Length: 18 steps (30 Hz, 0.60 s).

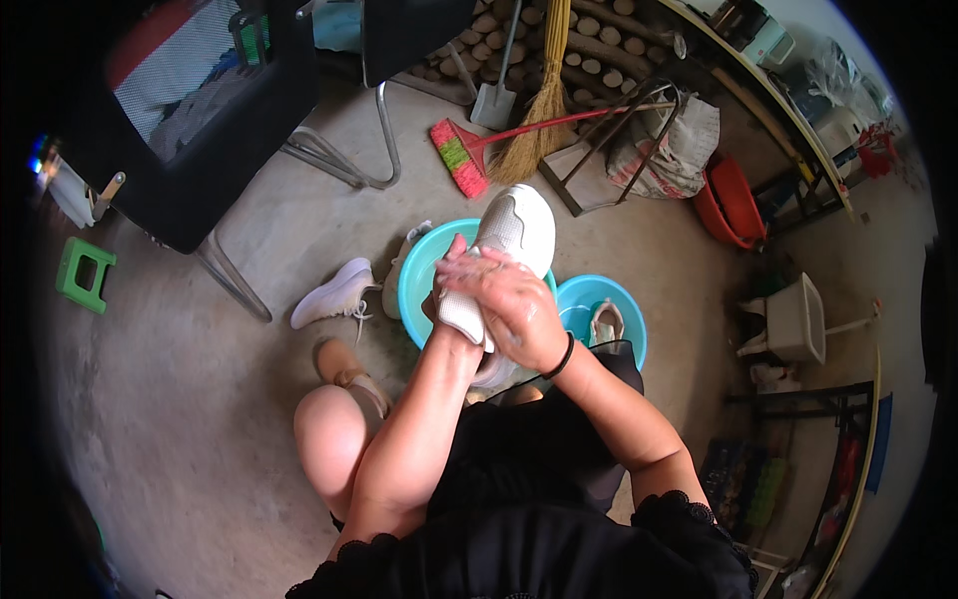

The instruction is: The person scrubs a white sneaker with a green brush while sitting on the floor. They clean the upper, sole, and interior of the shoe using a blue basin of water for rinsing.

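Note:
A white sneaker (520, 224) is held over a turquoise basin (410, 262), its toe pointing away from me. My left hand (432, 301) supports it and is mostly hidden by the shoe and my other hand. Across the laces and tongue area lies my right hand (516, 299), wet with whitish suds, fingers bent over the upper. Whether anything is under its palm is hidden. On the floor left of the basin lies another pale sneaker (337, 292) with loose laces. A greyish shoe (392, 288) leans by the basin's left side. One more shoe (606, 322) sits in a blue basin (584, 292).
Ahead lie a red-handled broom (460, 159), a straw broom (535, 142), a shovel (494, 103) and a metal dustpan (580, 176). Black chairs (224, 172) and a green stool (86, 275) stand left. A red basin (727, 202) and a white stool (797, 322) are right.

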Each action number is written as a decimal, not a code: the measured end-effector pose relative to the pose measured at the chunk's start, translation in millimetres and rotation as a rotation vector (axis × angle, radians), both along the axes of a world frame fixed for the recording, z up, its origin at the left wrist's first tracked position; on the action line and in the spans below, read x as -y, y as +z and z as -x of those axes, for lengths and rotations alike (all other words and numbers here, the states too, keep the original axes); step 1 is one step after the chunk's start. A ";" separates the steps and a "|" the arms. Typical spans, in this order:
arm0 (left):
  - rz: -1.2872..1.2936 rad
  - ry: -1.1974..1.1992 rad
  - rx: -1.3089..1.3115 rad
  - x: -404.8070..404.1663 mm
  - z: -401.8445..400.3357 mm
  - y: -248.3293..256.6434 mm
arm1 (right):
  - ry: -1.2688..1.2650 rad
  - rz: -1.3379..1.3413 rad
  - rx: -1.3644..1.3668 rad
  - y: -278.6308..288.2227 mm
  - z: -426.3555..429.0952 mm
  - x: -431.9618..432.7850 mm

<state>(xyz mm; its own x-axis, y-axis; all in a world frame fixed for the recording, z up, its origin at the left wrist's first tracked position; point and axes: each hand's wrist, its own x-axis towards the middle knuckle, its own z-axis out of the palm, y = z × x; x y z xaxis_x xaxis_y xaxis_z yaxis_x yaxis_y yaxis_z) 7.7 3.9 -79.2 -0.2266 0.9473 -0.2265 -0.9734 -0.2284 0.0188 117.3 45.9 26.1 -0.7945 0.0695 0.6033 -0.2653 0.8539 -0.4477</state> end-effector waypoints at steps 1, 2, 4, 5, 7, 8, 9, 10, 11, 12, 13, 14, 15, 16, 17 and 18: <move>-0.068 -0.044 0.039 -1.3 2.0 2.3 | 0.045 -0.016 0.000 0.3 0.4 3.1; -0.162 -0.077 0.018 -0.6 2.7 4.0 | 0.066 -0.048 0.002 1.5 -0.1 0.8; -0.369 0.022 -0.040 -2.2 -0.6 1.9 | 0.042 -0.103 -0.010 1.2 4.6 -9.9; -0.477 0.158 -0.080 -5.8 -5.3 1.2 | 0.001 -0.123 -0.027 2.0 11.6 -20.6; -0.527 0.158 -0.092 -17.1 -7.4 9.2 | -0.083 -0.198 -0.038 8.3 20.3 -47.5; -0.393 0.114 -0.068 -12.4 -13.6 29.9 | -0.114 -0.199 -0.034 7.9 20.7 -53.7; -0.259 0.087 -0.047 -2.4 -17.1 52.8 | -0.128 -0.199 -0.031 8.0 23.9 -53.6; -0.487 0.165 -0.070 -9.3 -13.2 20.9 | -0.106 -0.164 -0.041 4.2 24.6 -44.6; -0.557 0.134 -0.038 -7.8 -7.6 6.5 | -0.085 -0.129 -0.051 -0.9 23.9 -29.8; -0.660 0.067 0.035 -4.5 -0.6 -8.0 | 0.037 -0.007 -0.040 1.1 23.2 -15.9; -0.687 0.022 0.086 -3.2 2.1 -18.2 | 0.114 0.062 -0.091 0.1 22.8 -2.5; -0.667 -0.002 0.107 -2.5 5.1 -28.3 | 0.111 0.054 -0.060 3.8 18.3 9.8; -0.338 -0.025 0.003 1.3 4.1 -3.7 | 0.095 0.046 -0.028 8.8 14.1 16.2; -0.012 -0.089 -0.099 9.4 5.1 23.3 | 0.108 0.007 -0.018 4.8 13.2 14.2; -0.332 0.019 0.129 5.1 -5.0 14.5 | 0.109 0.044 -0.028 0.7 14.2 7.6; -0.651 0.138 0.357 0.8 -15.2 -1.5 | 0.119 0.083 -0.036 -1.0 17.7 0.1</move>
<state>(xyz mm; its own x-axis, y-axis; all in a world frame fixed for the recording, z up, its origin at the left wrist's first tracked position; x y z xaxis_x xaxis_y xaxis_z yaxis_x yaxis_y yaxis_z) 23.0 3.0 -80.7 -0.3707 0.8833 0.2870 -0.8567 -0.2058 -0.4730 99.6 45.8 25.1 -0.7779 0.0265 0.6279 -0.3801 0.7758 -0.5037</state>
